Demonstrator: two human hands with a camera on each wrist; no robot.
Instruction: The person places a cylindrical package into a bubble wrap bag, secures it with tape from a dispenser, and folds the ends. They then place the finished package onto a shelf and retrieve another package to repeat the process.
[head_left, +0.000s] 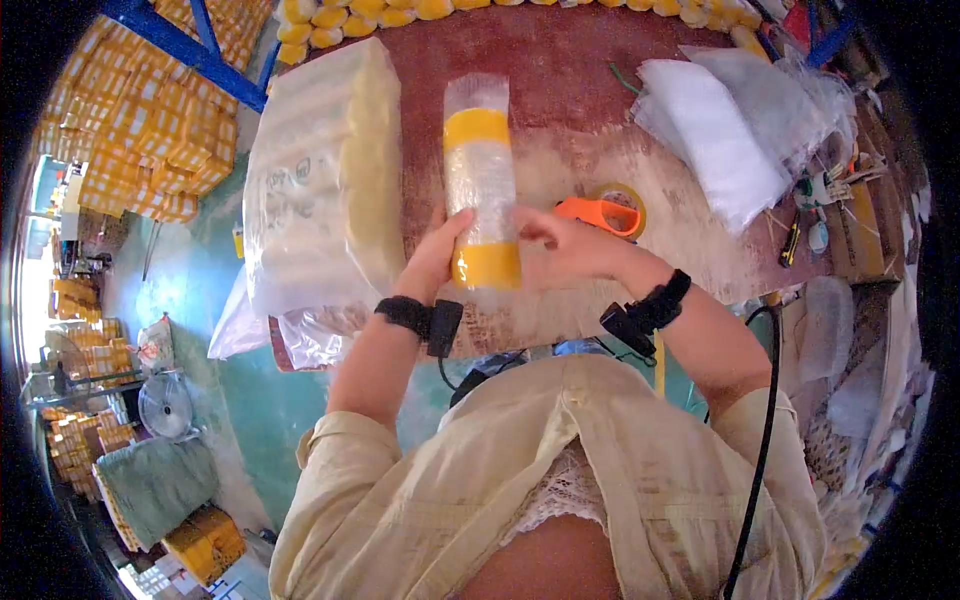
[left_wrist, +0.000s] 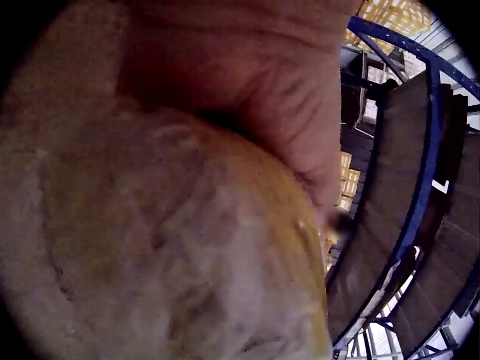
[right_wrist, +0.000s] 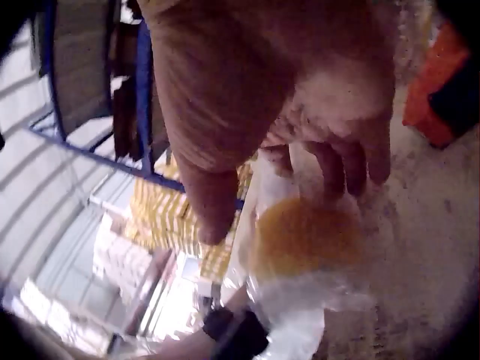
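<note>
While holding the right hand (head_left: 575, 246) relaxed and seemingly empty alongside, grips the plastic-wrapped roll (head_left: 482, 190) in the left hand (head_left: 434, 256) above the table (head_left: 570, 80), toward its near edge; probably light, yielding and slippery, so best cupped around the middle.
</note>
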